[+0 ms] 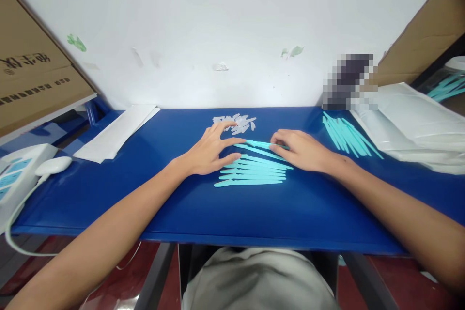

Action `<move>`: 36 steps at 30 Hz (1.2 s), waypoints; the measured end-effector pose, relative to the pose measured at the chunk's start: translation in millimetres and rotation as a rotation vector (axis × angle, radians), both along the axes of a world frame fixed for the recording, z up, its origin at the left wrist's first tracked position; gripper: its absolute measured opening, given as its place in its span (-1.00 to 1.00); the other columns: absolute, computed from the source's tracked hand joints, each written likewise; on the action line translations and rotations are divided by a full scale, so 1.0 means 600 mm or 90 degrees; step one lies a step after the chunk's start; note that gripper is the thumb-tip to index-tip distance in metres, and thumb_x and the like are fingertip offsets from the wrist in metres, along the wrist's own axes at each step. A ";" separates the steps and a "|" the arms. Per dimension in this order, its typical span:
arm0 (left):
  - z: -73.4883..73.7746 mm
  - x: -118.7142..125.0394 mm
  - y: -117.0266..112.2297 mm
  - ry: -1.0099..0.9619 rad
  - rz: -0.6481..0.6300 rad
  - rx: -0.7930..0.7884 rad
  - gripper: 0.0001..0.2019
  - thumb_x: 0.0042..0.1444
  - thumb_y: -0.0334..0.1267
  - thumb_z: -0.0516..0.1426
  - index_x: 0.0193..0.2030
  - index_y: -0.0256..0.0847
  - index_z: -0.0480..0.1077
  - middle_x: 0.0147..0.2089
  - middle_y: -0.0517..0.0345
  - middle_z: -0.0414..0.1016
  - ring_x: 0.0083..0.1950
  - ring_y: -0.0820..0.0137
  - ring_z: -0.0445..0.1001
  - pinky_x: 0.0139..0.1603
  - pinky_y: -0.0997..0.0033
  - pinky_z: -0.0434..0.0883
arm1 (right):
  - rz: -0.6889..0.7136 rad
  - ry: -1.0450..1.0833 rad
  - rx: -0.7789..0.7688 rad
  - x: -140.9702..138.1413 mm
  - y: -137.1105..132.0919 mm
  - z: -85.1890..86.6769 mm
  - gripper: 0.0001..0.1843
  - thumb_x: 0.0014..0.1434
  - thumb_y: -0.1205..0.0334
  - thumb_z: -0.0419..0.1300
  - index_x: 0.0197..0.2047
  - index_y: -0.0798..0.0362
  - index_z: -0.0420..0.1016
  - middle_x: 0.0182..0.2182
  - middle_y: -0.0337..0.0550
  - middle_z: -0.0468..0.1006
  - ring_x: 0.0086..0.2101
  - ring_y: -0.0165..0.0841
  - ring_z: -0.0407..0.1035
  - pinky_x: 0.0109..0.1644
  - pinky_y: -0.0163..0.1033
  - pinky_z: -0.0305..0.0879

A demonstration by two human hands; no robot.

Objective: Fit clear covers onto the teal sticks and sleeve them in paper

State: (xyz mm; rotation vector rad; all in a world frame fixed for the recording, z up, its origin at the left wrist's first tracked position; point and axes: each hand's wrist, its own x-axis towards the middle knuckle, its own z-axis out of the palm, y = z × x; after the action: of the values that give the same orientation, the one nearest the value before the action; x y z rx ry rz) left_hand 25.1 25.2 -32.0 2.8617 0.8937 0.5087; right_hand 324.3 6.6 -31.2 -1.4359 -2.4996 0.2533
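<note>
Several thin turquoise plastic sticks [250, 170] lie side by side in a row at the middle of the blue table [254, 213]. My left hand [209, 150] rests at the row's left end, fingers stretched out and spread, fingertips near a small heap of clear plastic caps [236, 123]. My right hand [303, 150] is closed in a pinch on one turquoise stick [259, 144] at the top of the row.
A second heap of turquoise sticks [345, 135] lies at the right, beside white plastic bags [410, 121]. White paper sheets [116, 131] lie at the left, with a white device and its cable [51, 167] nearby. Cardboard boxes [32, 72] stand on both sides.
</note>
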 end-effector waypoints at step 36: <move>-0.012 0.002 0.014 0.051 0.091 -0.122 -0.35 0.40 0.25 -0.13 0.52 0.09 0.08 0.53 -0.09 -0.04 0.51 -0.11 -0.03 0.42 -0.33 0.05 | -0.069 -0.061 0.167 0.024 0.015 0.000 -0.58 0.46 0.05 -0.13 -0.14 0.00 0.51 -0.18 -0.07 0.60 -0.26 -0.21 0.45 -0.28 -0.17 0.12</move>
State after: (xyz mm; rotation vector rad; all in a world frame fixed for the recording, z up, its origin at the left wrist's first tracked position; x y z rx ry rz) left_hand 26.0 33.4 -39.3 2.6753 1.1006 0.3038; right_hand 338.8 15.8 -31.2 -1.4966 -2.4078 -0.1611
